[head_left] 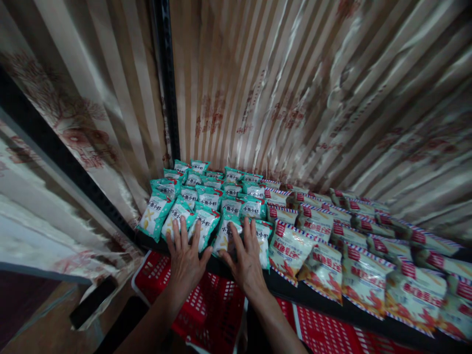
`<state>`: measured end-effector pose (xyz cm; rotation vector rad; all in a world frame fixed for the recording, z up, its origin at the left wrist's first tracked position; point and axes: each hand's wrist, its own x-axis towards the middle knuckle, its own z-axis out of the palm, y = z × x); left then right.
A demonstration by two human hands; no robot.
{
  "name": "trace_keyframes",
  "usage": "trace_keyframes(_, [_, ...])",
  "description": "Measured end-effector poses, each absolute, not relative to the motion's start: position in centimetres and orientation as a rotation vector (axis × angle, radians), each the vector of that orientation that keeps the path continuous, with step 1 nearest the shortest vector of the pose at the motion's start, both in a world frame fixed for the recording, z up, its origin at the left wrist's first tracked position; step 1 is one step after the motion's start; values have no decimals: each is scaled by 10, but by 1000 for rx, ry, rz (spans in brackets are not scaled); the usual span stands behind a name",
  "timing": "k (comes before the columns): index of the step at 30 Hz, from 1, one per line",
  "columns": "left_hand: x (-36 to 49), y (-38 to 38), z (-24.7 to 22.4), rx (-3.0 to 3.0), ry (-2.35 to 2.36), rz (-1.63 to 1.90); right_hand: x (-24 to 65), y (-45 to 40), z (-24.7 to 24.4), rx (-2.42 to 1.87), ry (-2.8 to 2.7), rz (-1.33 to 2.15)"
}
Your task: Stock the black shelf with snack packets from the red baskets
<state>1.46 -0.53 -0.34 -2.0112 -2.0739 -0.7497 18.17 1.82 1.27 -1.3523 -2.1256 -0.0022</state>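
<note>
Head view: left hand (186, 265) and right hand (245, 263) spread at the front row of teal packets (208, 220)

Shows both hands open, fingers apart and slightly bent, fingertips on or just over the packet fronts, apparently with nothing gripped; has the two thumbs near each other but apart. Suggests, by so broad a reach, light steadying of the row rather than lifting.

Places more teal packets beyond the fingertips in leaning rows, printed fronts outward, probably for easy reading and for mutual support from row to row. Puts cream packets (363, 275) to the right of the right hand in similar rows, likely for separation of the two kinds. Sets a dark shelf (280, 287) under the packets, red baskets (328, 330) lower down, below and beside the wrists, and a curtain (228, 98) beyond the fingertips.

Leaves parts of the front teal packets covered by the fingers; cannot tell touch from close hovering at every fingertip. Gives little more than top edges for many rear packets, with small print too dim to read. Cuts off the cream rows at the frame edge, far right of the right hand
</note>
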Motion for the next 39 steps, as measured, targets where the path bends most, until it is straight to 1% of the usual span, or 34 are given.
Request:
trace_keyframes(9, [15,0,-6,-1992,-2058,-727,181,21,12,-1348,-2112,49])
trace_keyframes(28, [18,5,-11,-1975,-2045,-803,180,24,15,-1355,-2113,68])
trace_keyframes(39, [17,2,-5,-1957,-2033,-860,182,22,14,-1356,-2107,77])
